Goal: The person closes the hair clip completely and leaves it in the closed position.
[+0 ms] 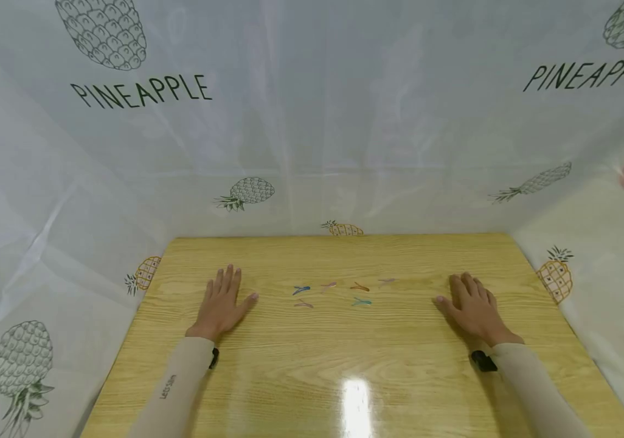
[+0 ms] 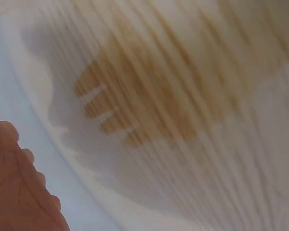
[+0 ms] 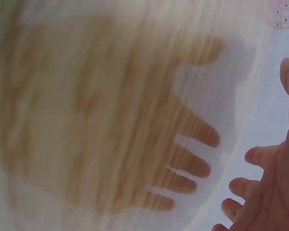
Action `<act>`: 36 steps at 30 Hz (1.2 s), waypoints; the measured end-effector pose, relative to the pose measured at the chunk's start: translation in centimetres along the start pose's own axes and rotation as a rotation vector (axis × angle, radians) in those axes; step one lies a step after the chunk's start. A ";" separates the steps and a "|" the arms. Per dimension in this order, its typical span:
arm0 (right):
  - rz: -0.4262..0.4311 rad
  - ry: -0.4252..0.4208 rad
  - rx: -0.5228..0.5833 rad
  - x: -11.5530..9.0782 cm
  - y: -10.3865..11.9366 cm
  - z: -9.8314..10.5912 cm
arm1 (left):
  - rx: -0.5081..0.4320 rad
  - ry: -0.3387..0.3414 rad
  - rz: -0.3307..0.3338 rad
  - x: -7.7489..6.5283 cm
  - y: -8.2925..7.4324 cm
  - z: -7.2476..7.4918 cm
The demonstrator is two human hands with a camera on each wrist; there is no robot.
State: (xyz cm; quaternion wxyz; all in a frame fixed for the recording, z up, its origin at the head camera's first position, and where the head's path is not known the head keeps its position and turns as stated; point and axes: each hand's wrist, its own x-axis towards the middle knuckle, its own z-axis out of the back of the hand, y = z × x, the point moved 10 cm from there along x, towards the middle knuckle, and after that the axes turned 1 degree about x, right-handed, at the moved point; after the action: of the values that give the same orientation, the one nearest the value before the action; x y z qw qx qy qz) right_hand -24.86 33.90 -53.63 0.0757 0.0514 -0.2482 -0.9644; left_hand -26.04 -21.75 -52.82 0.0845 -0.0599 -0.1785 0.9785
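Plainly, both hands lie flat and palm-down on the glossy light-wood tabletop (image 1: 345,359), holding nothing: the left hand (image 1: 221,304) rests toward the left edge with straight fingers and the thumb spread inward, and the right hand (image 1: 471,307) mirrors it toward the right edge. They are well apart, and between them, untouched, lies a loose scatter of small thin hair clips: a blue clip (image 1: 301,290), a pale pink clip (image 1: 328,285), an orange clip (image 1: 359,286) and a faint mauve clip (image 1: 386,281) in a rough back row, with a purple clip (image 1: 303,303) and a teal clip (image 1: 361,302) nearer the person. Each clip lies apart from its neighbours, which leaves every one free to be picked singly. No box, tray or other container shows, so the clips sit bare on the wood. A translucent white sheet printed with pineapples (image 1: 312,152) walls the table on three sides. Both wrist views are blurred, showing only wood grain, hand shadows and a bit of each hand.
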 end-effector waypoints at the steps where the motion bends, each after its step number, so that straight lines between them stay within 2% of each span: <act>1: 0.006 0.001 -0.004 0.1 0.1 -0.1 | 0.002 -0.004 -0.003 0.0 -0.1 0.0; 15: 0.074 -0.033 -0.088 0.7 3.4 -0.6 | 0.009 -0.052 -0.062 -0.5 -1.3 -1.1; 28: 0.149 -0.066 -0.125 0.9 6.1 -1.5 | 0.011 -0.053 -0.091 -1.0 -3.0 -1.1; 36: 0.217 -0.136 -0.164 0.8 8.1 -1.9 | 0.057 -0.070 -0.116 -1.0 -3.8 -1.6</act>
State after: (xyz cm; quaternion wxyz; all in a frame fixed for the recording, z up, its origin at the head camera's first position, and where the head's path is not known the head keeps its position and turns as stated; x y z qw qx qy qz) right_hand -24.41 25.82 -51.42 0.1665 -0.0477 -0.1774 -0.9688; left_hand -24.26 -17.92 -52.89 0.1365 -0.0130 -0.1567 0.9781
